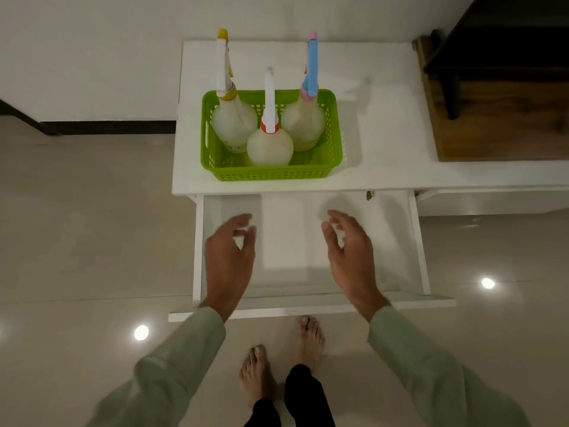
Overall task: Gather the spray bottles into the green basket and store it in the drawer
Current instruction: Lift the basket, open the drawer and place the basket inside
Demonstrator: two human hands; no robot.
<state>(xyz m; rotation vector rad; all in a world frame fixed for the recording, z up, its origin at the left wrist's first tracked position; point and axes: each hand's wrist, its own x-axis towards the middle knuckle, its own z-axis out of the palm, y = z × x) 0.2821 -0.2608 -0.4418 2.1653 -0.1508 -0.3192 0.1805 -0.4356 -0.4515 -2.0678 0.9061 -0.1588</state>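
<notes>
A green perforated basket (271,172) stands on the white cabinet top (385,134). Three translucent spray bottles stand upright inside it: one with a yellow head (232,118) at the left, one with a red collar and white head (270,146) in front, one with a blue and pink head (304,121) at the right. Below the top, the white drawer (292,238) is pulled out, its inside bare. My left hand (229,257) and my right hand (351,251) hover over the drawer, both empty with fingers apart, short of the basket.
A dark wooden piece of furniture (498,87) stands at the right beside the cabinet. A small brass key (369,195) shows at the drawer's back edge. My bare feet (283,359) stand on the glossy tiled floor right before the drawer front.
</notes>
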